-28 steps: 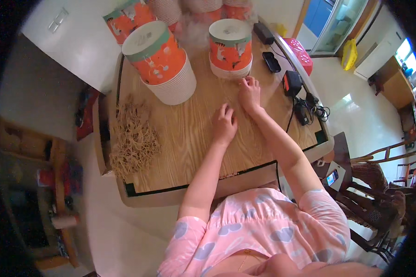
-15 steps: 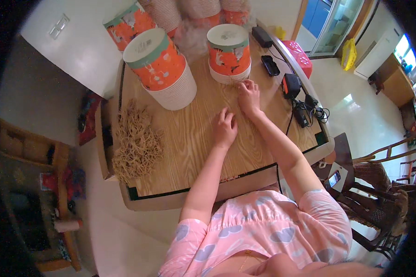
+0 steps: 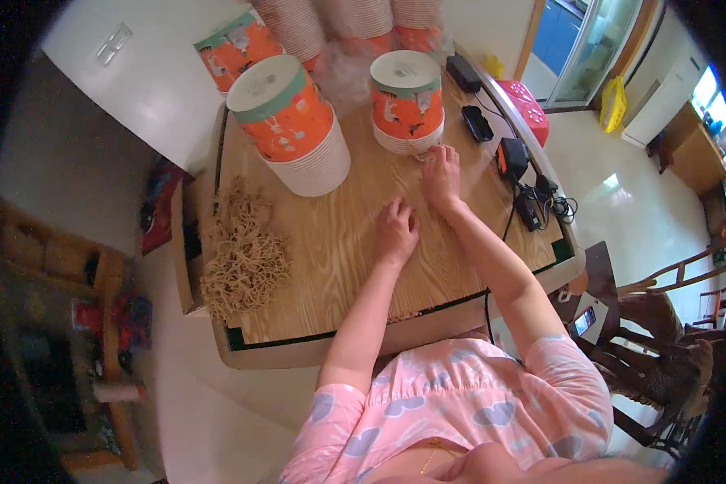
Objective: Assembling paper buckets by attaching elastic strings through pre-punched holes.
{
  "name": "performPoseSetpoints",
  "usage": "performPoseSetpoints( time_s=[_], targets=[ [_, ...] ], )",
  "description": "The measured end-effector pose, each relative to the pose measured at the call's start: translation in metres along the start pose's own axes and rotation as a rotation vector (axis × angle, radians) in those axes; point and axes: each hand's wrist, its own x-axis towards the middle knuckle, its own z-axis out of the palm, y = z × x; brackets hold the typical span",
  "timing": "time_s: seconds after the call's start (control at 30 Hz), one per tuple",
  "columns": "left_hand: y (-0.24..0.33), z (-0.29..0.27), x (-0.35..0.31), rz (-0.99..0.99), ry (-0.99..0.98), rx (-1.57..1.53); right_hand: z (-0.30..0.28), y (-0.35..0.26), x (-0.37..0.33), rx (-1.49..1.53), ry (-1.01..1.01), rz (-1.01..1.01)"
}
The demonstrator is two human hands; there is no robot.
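My right hand (image 3: 441, 179) is at the lower rim of a short upside-down stack of paper buckets (image 3: 407, 111), orange with a green band. Its fingers are pinched together beside a thin tan cord (image 3: 422, 153) that shows at the stack's base. My left hand (image 3: 397, 232) rests on the wooden tabletop, nearer to me, with its fingers curled in and nothing visible in them. A taller, tilted-looking bucket stack (image 3: 286, 121) stands to the left. A tangled heap of tan cord (image 3: 246, 262) lies at the table's left side.
More bucket stacks (image 3: 238, 50) stand at the back, some beside clear plastic wrap (image 3: 348, 77). Along the right edge lie a black tray (image 3: 477, 123), a black adapter (image 3: 463, 73), a black-and-orange battery pack (image 3: 511, 159) and coiled cables (image 3: 552, 202). A pink stool (image 3: 524, 105) is beyond.
The whole view has shifted slightly, with the table lower and to the right. My right hand stays by the short stack's base, its fingers slightly repositioned. My left hand remains on the tabletop.
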Motion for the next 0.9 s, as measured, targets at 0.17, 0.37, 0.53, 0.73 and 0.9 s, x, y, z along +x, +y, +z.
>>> performPoseSetpoints(
  time_s=[0.17,0.37,0.53,0.73,0.9],
  targets=[
    [-0.010,0.005,-0.004,0.076,0.056,0.024,-0.005,-0.018,0.023,-0.026,-0.065,-0.105],
    [-0.005,0.008,-0.002,-0.007,0.009,-0.106,0.003,0.002,0.026,-0.261,-0.188,-0.038],
    [-0.001,0.000,0.001,0.024,0.030,-0.046,-0.005,0.016,0.018,0.000,-0.137,0.197],
    [-0.011,0.002,-0.002,0.071,0.032,-0.071,-0.009,-0.015,0.024,0.161,-0.276,-0.239],
    [-0.020,0.012,-0.007,0.075,0.029,-0.105,-0.007,-0.014,0.041,0.170,-0.326,0.045]
  ],
)
